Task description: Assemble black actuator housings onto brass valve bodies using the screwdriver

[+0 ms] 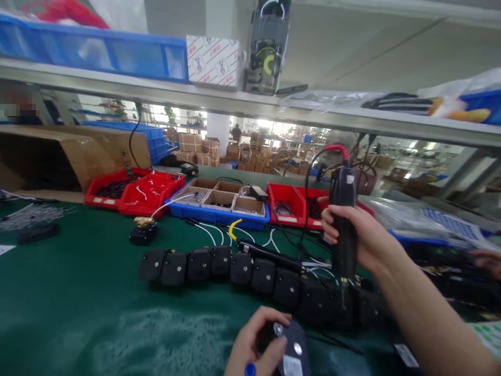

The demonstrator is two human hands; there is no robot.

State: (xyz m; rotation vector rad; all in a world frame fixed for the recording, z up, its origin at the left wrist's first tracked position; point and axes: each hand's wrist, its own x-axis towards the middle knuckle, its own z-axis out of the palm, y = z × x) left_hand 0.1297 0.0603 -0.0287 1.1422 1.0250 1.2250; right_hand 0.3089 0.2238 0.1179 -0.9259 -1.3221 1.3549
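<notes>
Right hand (354,235) raised mid-right, fingers wrapped in a full fist grip, thumb side up, knuckles facing left; right forearm runs from the wrist down to the near right corner, bare, angled diagonally; left hand (254,347) low at the near edge, centre, fingers curled in a pinch-type grip, thumb on top; only its hand and wrist in view; hands well apart, right higher and farther.

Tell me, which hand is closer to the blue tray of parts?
Right. The right hand, gripping the electric screwdriver, is near the blue tray; the left hand is lower, closer to the camera.
</notes>
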